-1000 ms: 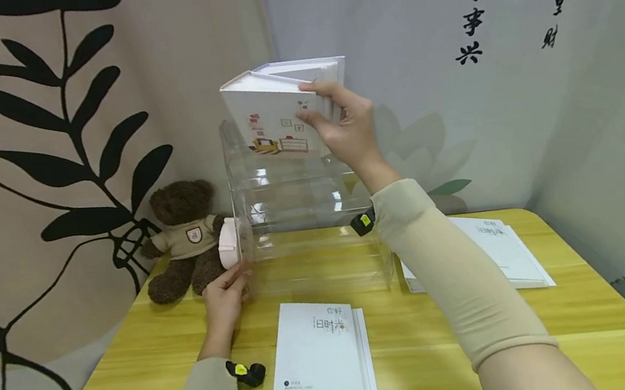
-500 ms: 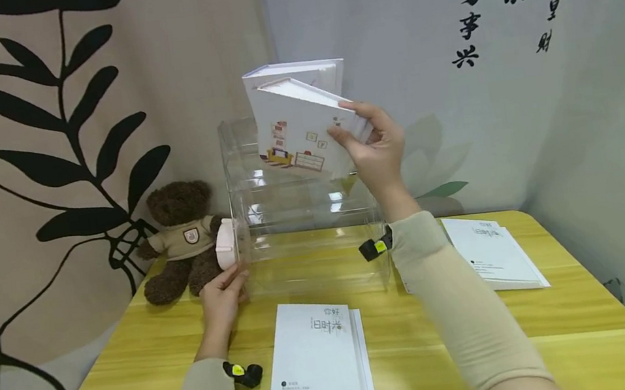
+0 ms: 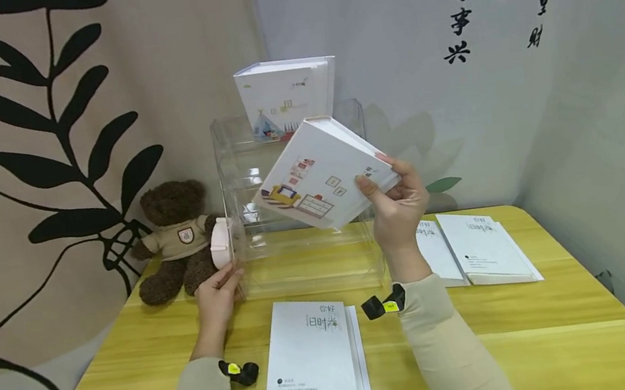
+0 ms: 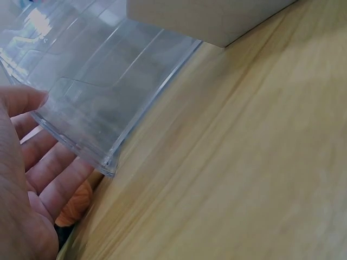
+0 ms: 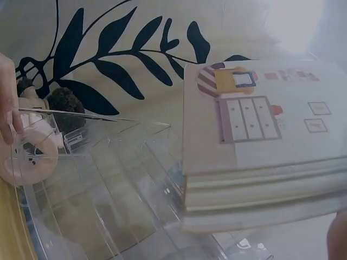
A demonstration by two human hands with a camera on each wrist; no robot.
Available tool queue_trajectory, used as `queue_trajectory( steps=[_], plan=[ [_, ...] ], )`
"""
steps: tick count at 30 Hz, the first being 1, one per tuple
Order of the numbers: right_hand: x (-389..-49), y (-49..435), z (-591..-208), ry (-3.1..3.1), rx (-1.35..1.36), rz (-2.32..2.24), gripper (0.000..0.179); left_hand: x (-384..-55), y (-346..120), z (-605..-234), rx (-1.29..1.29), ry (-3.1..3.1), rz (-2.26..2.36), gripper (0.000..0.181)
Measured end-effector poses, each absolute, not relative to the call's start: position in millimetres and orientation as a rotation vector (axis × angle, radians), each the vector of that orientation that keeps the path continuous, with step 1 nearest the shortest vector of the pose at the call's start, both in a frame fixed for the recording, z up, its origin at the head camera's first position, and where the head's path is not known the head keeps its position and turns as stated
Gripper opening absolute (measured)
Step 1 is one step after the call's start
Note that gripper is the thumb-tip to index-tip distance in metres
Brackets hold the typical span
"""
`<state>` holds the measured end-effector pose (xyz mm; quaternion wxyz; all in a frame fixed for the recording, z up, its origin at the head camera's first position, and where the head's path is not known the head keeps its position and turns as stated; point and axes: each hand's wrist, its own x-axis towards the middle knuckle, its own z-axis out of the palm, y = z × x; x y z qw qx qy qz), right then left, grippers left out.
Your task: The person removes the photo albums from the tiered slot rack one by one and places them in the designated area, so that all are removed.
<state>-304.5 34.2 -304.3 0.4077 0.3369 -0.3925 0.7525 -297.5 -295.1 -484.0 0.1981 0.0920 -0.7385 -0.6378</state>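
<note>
My right hand (image 3: 401, 216) grips a thick white book (image 3: 317, 184) by one corner, thumb on the cover. The book is tilted in front of the rack. Its cover, with a drawn yellow sofa and a cabinet, fills much of the right wrist view. My left hand (image 3: 217, 303) pinches the lower left edge of a clear plastic tiered rack (image 4: 103, 103); in the left wrist view the thumb lies on the near face, the other fingers behind the edge. Another white book (image 3: 278, 94), with a tent drawing, stands upright in the rack's top tier.
A white book (image 3: 306, 354) lies on the wooden table (image 3: 150, 361) near the front. Two more white books (image 3: 488, 244) lie right of the rack. At its left side are a brown teddy bear (image 3: 175, 233) and a pale pink round object (image 3: 221, 243).
My right hand has brought its book down and to the right, away from the top tier, tilting it. The tent-picture book behind has come into view. My left hand keeps its place.
</note>
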Motion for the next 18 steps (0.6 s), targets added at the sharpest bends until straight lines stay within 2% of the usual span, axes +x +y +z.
queue_trajectory(
  steps=[18],
  plan=[
    [-293,40,-311,-1.146,0.859,1.934,0.040,-296,-293,-482,0.291,-2.114,-1.782,0.042]
  ],
)
